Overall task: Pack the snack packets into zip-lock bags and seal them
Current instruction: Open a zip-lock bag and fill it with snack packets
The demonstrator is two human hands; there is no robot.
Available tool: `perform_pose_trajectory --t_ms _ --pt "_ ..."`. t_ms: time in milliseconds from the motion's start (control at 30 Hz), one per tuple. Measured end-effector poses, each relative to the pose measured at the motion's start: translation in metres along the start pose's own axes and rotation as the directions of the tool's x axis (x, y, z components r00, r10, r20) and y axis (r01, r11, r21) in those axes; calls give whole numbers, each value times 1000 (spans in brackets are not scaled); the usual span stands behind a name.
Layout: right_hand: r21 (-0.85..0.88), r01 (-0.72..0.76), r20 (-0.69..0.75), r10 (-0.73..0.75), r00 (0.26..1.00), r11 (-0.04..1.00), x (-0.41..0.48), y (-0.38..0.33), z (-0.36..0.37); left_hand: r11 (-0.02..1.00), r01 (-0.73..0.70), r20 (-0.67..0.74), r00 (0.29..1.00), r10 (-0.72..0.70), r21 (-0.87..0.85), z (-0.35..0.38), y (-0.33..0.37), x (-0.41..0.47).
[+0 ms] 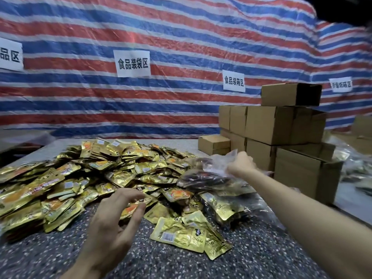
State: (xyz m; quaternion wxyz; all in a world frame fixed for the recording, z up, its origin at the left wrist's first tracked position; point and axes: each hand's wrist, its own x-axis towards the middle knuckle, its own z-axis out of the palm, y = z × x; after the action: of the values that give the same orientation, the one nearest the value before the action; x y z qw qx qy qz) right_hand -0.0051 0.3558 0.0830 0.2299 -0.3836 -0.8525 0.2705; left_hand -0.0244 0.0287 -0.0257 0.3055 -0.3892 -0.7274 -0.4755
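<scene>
Behind, striped tarp; packets on speckled tabletop.

Bare speckled counter shows along the near edge, left to centre, open to pass over. Beyond it a heap of gold snack packets fills the left and middle, and clear bags crowd the right. Stacked cardboard boxes wall off the far right; a striped tarp closes the far side.
</scene>
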Motion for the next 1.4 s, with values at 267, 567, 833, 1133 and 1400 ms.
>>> perform_pose_trajectory --t_ms 267,567,833,1133,1400 --pt "-109 299 -334 -319 887 948 -19 -19 14 999 11 33 999 -12 34 10 -2 1" --pt "416 680 -93 -716 692 604 -134 -27 131 991 130 8 991 -130 8 1 -6 -2" --pt "588 637 -28 -774 633 499 -139 -11 145 979 187 -29 982 -185 81 -13 -14 6" --pt "738 451 36 -697 716 501 -131 -7 143 578 590 -183 772 -609 563 -114 -51 -13" --pt "748 475 16 -727 686 464 -135 -9 138 -10 563 -375 537 -756 826 -193 -71 -55"
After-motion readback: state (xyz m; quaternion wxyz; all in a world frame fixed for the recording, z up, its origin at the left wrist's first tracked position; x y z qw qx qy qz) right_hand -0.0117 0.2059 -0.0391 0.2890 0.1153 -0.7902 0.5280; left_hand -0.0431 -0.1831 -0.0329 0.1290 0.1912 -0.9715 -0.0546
